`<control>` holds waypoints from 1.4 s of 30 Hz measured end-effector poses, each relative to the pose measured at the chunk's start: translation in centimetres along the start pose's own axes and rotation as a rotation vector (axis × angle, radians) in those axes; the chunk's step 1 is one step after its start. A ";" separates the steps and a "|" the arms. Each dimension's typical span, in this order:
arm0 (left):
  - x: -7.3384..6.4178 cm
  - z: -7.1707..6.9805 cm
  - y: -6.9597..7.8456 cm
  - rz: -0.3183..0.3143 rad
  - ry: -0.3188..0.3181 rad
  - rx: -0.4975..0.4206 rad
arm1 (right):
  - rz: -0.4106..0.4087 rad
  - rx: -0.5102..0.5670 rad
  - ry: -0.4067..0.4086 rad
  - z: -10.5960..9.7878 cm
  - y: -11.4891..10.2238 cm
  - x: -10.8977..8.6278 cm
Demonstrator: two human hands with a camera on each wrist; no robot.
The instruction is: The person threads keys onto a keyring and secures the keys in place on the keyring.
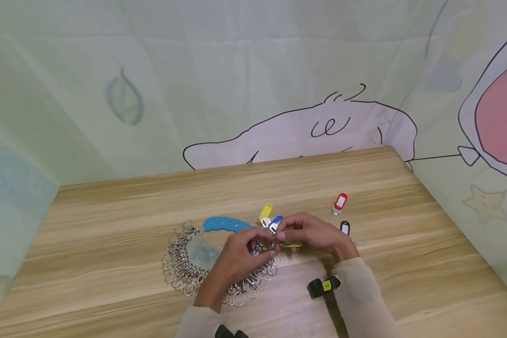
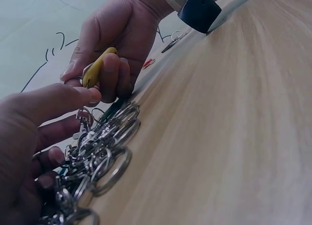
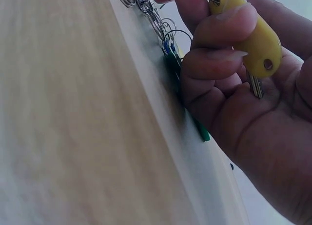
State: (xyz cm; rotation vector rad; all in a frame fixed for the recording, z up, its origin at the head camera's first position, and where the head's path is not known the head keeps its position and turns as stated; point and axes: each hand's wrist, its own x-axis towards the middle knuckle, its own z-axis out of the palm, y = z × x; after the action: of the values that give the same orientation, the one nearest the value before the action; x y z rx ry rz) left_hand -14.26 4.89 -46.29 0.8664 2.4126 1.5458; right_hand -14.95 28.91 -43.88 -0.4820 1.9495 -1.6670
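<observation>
My right hand [image 1: 312, 232] grips a yellow key tag [image 3: 265, 44] in its curled fingers, and a key [image 3: 255, 86] sticks out beneath it toward the palm. Facing it, my left hand [image 1: 236, 256] pinches a small metal ring with a clasp [image 2: 84, 116] between thumb and fingertip, right beside the tag's ring end. Below both hands lies a fan-shaped key holder with a blue handle [image 1: 224, 223], a translucent grey plate [image 1: 200, 256] and many metal split rings [image 1: 238, 299] along its edge. My left forearm and hand cover part of that holder.
Behind the hands lie a yellow tag [image 1: 266, 211] and a blue tag [image 1: 275, 222] with keys. To the right are a red tag [image 1: 340, 201] and a black tag [image 1: 345, 228], each with a key. A green tag [image 3: 204, 132] shows past my right fingers. Everything lies on a wooden table [image 1: 110, 277].
</observation>
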 end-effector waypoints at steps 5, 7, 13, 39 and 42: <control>0.0 0.0 0.1 -0.003 -0.001 0.004 | 0.004 0.000 0.000 0.0 0.0 0.0; 0.0 0.0 0.0 -0.003 0.000 0.006 | 0.002 0.001 -0.002 0.0 0.0 0.0; 0.0 0.0 0.1 -0.010 0.000 0.017 | 0.000 -0.004 -0.004 0.0 0.0 0.0; 0.0 0.0 0.2 -0.026 0.009 0.033 | -0.012 0.000 0.002 0.0 0.0 0.0; 0.0 0.0 0.2 -0.041 0.004 0.028 | -0.022 0.007 -0.005 0.0 0.1 0.0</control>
State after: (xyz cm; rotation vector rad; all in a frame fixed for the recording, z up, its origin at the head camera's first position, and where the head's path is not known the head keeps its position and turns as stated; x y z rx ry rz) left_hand -14.18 4.98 -46.11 0.8139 2.4449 1.5046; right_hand -14.96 28.98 -43.99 -0.5055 1.9410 -1.6842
